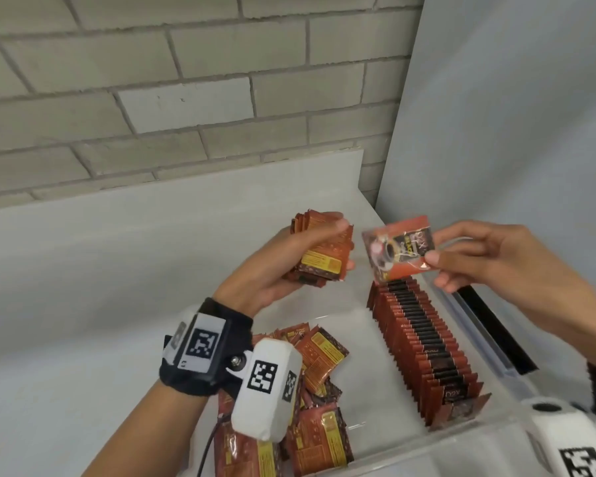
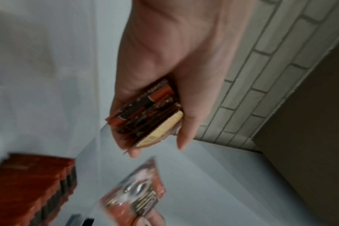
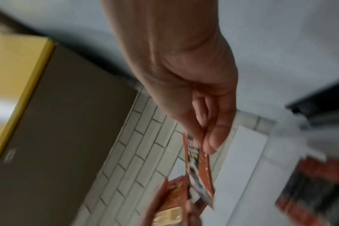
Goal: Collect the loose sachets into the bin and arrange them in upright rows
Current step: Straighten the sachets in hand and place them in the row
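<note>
A pale brick wall [image 1: 152,80] stands behind the white table [image 1: 83,270]. On the table sits a clear bin [image 1: 461,438]. At its 3 o'clock side we see a long row [image 1: 424,346] of sachets standing upright. At its 9 o'clock side a pile [image 1: 317,407] of loose ones lies flat. Above the bin, our left hand [image 1: 289,266] curls around a stack [image 1: 324,256] of sachets. Our right hand [image 1: 489,259] pinches one sachet [image 1: 398,247] between thumb and fingers, just beside the stack, maybe not touching it; the wrist views are blurry.
</note>
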A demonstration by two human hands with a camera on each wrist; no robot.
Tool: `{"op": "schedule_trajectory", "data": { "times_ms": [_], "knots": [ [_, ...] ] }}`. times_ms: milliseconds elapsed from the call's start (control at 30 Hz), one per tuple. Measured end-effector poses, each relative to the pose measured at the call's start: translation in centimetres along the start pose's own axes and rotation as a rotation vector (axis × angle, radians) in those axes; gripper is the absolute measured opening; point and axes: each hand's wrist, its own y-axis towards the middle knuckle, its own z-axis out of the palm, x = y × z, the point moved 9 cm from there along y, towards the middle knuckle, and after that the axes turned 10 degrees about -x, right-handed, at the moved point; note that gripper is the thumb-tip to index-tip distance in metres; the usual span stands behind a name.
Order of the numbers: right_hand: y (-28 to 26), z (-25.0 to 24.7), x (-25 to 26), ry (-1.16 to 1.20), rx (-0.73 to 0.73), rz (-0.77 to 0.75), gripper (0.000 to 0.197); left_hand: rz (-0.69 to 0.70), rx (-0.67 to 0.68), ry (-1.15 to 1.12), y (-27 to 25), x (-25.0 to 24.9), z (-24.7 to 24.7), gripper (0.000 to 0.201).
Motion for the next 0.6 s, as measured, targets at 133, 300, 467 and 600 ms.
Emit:
{"op": "schedule_trajectory", "data": {
  "times_ms": [133, 300, 467, 600],
  "knots": [
    [0.9, 1.9, 0.6, -0.431, 0.109, -0.134, 0.009, -0.071, 0.014, 0.209, 0.0, 0.7, -0.5, 0.047],
    [1.9, 6.6, -0.1, -0.693, 0.225, -0.219, 0.007, -0.163, 0.042, 0.243, -0.2, 1.7, 0.1, 0.041],
    [1.9, 9.1, -1.2, -0.836, 0.340, -0.234, 0.013, -0.212, 0.097, 0.212, -0.5, 2.3, 1.3, 0.039],
    [1.7, 9.3, -2.4, -0.860, 0.386, -0.172, 0.017, -0.239, 0.112, 0.201, -0.3, 2.8, 1.7, 0.032]
  ]
}}
